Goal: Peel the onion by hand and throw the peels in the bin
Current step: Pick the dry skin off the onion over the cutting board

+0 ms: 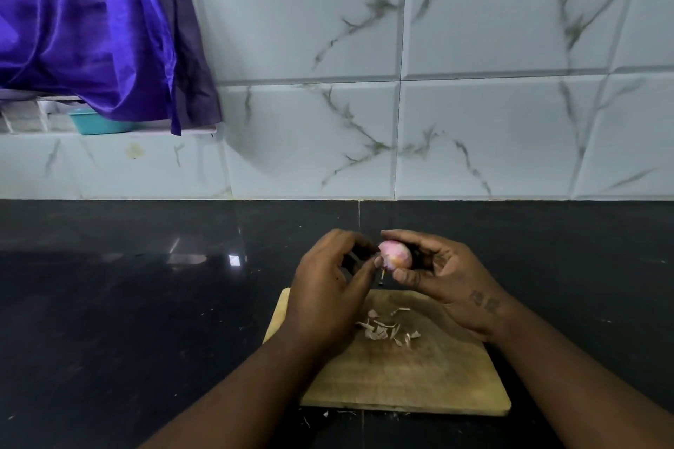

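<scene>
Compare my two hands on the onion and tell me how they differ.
The right hand cups the onion, fingers curled round it; the left hand only pinches at loose skin on its end. The right hand shows its palm, the left hand its back. Both are held above the wooden board, where peels lie.

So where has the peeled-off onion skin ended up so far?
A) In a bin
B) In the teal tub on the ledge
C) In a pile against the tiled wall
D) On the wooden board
D: the loose peels lie in a small pile on the wooden board, below the onion that the right hand holds; no bin is in view.
</scene>
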### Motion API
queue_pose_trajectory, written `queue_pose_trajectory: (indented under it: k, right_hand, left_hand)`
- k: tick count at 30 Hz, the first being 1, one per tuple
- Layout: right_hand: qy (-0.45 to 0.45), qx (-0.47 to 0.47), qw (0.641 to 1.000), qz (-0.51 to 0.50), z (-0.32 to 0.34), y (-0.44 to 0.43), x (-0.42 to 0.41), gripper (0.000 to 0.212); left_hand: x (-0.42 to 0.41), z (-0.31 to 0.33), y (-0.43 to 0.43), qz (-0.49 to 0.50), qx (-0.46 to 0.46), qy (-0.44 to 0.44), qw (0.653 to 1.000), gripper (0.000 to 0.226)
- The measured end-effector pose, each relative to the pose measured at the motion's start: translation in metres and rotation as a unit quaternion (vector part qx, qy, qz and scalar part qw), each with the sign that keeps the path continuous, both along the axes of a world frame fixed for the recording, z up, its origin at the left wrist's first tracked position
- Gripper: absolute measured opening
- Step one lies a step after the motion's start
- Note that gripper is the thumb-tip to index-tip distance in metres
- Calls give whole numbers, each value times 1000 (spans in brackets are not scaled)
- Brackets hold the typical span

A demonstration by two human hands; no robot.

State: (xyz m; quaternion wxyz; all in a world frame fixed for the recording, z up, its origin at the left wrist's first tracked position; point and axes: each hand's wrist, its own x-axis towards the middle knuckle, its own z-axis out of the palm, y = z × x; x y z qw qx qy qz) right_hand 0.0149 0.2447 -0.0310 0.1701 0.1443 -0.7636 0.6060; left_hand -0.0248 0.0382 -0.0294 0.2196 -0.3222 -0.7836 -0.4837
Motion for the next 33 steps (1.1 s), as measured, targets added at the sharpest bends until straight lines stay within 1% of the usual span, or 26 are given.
queue_pose_trajectory:
  k: [3, 6, 9, 12, 14, 17, 19, 23, 26, 30, 33]
  right_hand:
    - [-2, -8, 1000, 5, 0, -1, 0, 53]
    - [-8, -30, 999, 25, 0, -2, 0, 54]
    - [-20, -65, 997, 45, 2, -2, 2, 53]
    - [-28, -78, 995, 48, 2, -2, 2, 50]
    - [-35, -82, 995, 42, 2, -2, 2, 49]
    - [-35, -62, 997, 42, 2, -2, 3, 50]
    - [-38, -65, 996, 45, 3, -2, 4, 49]
    - [-46, -72, 996, 36, 4, -5, 5, 49]
    - [-45, -66, 996, 31, 5, -6, 5, 44]
    - [-54, -70, 996, 32, 5, -6, 6, 41]
    - [-62, -93, 993, 36, 6, -7, 8, 41]
  left_hand:
    - [-3, -1, 0, 16, 13, 1, 1000, 9]
    - [-5, -1, 0, 33, 27, -30, 999, 10]
    - [-9, -3, -2, 45, 7, -57, 997, 11]
    - [-7, -3, -3, 15, -4, -74, 997, 23]
    - [-3, 0, -3, -10, 7, -57, 998, 27]
    - [-1, 3, -4, -33, 20, 19, 999, 18]
    - [-2, 4, -4, -37, 23, 52, 998, 16]
    - [-3, 3, -4, -30, 33, 76, 996, 14]
    - [-4, 3, -4, -17, 28, 88, 996, 11]
    - [-1, 4, -3, -1, 19, 43, 999, 11]
    - [-2, 2, -3, 5, 23, 5, 1000, 13]
